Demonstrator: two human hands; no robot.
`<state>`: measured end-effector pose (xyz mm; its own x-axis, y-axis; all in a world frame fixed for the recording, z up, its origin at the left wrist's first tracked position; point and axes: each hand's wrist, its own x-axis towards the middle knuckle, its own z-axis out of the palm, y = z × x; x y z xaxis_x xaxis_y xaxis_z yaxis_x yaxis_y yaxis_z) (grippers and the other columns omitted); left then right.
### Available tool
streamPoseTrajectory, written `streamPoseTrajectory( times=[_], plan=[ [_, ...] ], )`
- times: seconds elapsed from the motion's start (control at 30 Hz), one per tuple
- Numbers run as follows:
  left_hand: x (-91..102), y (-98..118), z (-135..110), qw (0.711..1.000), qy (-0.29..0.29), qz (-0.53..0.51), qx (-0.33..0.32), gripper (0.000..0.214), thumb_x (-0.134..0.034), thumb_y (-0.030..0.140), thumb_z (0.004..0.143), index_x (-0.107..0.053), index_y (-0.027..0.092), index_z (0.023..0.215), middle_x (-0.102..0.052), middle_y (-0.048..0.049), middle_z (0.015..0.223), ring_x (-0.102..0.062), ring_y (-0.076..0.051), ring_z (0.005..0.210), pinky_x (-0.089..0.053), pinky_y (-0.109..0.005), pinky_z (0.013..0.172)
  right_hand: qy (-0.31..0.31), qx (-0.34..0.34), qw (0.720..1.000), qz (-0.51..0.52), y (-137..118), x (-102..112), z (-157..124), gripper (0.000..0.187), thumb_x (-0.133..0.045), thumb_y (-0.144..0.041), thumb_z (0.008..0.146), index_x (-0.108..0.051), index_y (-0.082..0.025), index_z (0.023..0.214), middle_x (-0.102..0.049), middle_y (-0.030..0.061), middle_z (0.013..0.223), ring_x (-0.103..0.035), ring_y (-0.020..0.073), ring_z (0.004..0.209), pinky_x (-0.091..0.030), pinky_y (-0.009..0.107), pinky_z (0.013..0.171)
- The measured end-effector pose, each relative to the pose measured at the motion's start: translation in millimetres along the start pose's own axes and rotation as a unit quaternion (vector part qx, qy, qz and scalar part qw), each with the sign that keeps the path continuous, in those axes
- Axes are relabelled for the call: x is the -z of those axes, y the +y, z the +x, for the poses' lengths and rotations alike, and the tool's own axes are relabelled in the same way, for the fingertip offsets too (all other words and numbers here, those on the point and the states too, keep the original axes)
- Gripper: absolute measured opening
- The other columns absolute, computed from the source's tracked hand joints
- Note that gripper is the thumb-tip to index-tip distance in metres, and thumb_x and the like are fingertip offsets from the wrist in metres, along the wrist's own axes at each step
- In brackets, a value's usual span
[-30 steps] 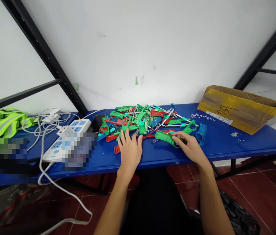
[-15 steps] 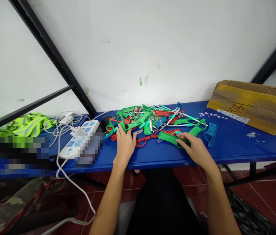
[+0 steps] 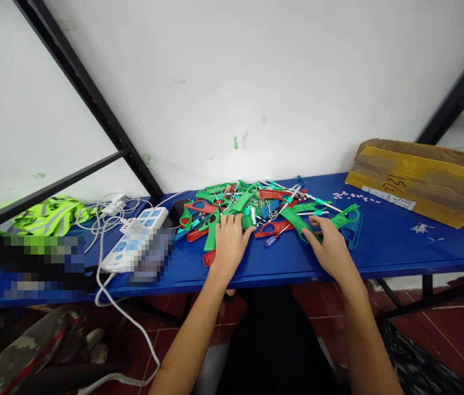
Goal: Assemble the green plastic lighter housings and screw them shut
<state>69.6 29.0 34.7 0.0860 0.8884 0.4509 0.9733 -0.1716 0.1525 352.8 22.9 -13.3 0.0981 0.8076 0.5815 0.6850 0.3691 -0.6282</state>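
A pile of green, red and blue plastic handle casings, which look like long-lighter shells, with metal rods and thin wires [image 3: 252, 200], covers the middle of the blue table [image 3: 252, 266]. My left hand [image 3: 230, 241] lies over the pile's front, thumb apart; its fingertips are partly hidden among the parts. Beside it are a green casing [image 3: 211, 233] and a red piece [image 3: 209, 258]. My right hand [image 3: 330, 244] grips a green handle casing [image 3: 297, 224] by its near end, tilted. A purple-handled screwdriver [image 3: 272, 240] lies between my hands, near a red casing [image 3: 270, 229].
A white power strip [image 3: 137, 238] with tangled cables sits on the left, near a yellow-green reflective vest [image 3: 52, 214]. On the right stands a taped cardboard box [image 3: 421, 184]. Small white bits [image 3: 421, 227] and a blue casing [image 3: 354, 230] lie before it. Black shelf posts [image 3: 91, 99] flank the table.
My left hand has moved right, onto the pile's front middle. A red piece now lies nearer the front edge on the left. The green casing in my right hand has turned steeper, and the screwdriver shows more.
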Motion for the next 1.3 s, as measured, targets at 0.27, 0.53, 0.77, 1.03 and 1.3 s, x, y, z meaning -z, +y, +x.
streamPoseTrajectory(
  times=[0.27, 0.53, 0.77, 1.03, 1.3],
  plan=[
    [-2.6, 8, 46, 0.999, -0.010, 0.036, 0.030, 0.041, -0.058, 0.037, 0.112, -0.065, 0.007, 0.139, -0.063, -0.0288, 0.144, -0.060, -0.044, 0.135, -0.057, -0.055, 0.107, -0.027, 0.021, 0.999, -0.020, -4, 3, -1, 0.047, -0.053, -0.061, 0.111, -0.069, -0.022, 0.133, -0.074, 0.0178, 0.128, -0.073, 0.0342, 0.116, -0.063, 0.049, 0.096],
    [-1.7, 11, 112, 0.997, -0.055, 0.021, -0.049, 0.031, -0.058, 0.001, 0.100, -0.073, 0.013, 0.124, -0.079, -0.0209, 0.130, -0.061, -0.037, 0.141, -0.047, -0.055, 0.121, -0.137, 0.091, 0.982, -0.093, -10, 8, -5, 0.056, -0.066, -0.072, 0.102, -0.074, -0.028, 0.137, -0.068, 0.0145, 0.151, -0.065, 0.0402, 0.138, -0.053, 0.059, 0.113],
    [25.0, -16, 127, 0.997, 0.013, -0.082, 0.001, 0.046, -0.063, 0.005, 0.101, -0.063, 0.013, 0.146, -0.075, -0.0244, 0.140, -0.067, -0.041, 0.134, -0.053, -0.060, 0.114, -0.069, 0.096, 0.976, -0.182, 0, 2, -5, 0.049, -0.048, -0.044, 0.115, -0.064, -0.026, 0.158, -0.061, 0.0209, 0.159, -0.057, 0.0432, 0.148, -0.047, 0.069, 0.118],
    [56.2, -17, 6, 0.795, 0.060, -0.601, 0.055, 0.065, -0.086, 0.028, 0.093, -0.057, 0.027, 0.151, -0.078, -0.0092, 0.132, -0.077, -0.026, 0.115, -0.064, -0.042, 0.101, -0.092, 0.077, 0.991, 0.051, -56, 24, -19, 0.062, -0.063, -0.047, 0.112, -0.046, -0.040, 0.171, -0.053, 0.0106, 0.172, -0.053, 0.0344, 0.158, -0.047, 0.058, 0.129],
    [30.4, 5, -108, 0.743, -0.101, -0.647, 0.135, 0.037, -0.091, 0.035, 0.091, -0.077, 0.028, 0.125, -0.080, -0.0067, 0.136, -0.073, -0.030, 0.133, -0.056, -0.045, 0.121, -0.268, 0.096, 0.948, 0.142, -99, 13, -43, 0.042, -0.075, -0.042, 0.107, -0.072, -0.041, 0.149, -0.080, 0.0023, 0.138, -0.077, 0.0236, 0.128, -0.063, 0.035, 0.111]
  ],
)
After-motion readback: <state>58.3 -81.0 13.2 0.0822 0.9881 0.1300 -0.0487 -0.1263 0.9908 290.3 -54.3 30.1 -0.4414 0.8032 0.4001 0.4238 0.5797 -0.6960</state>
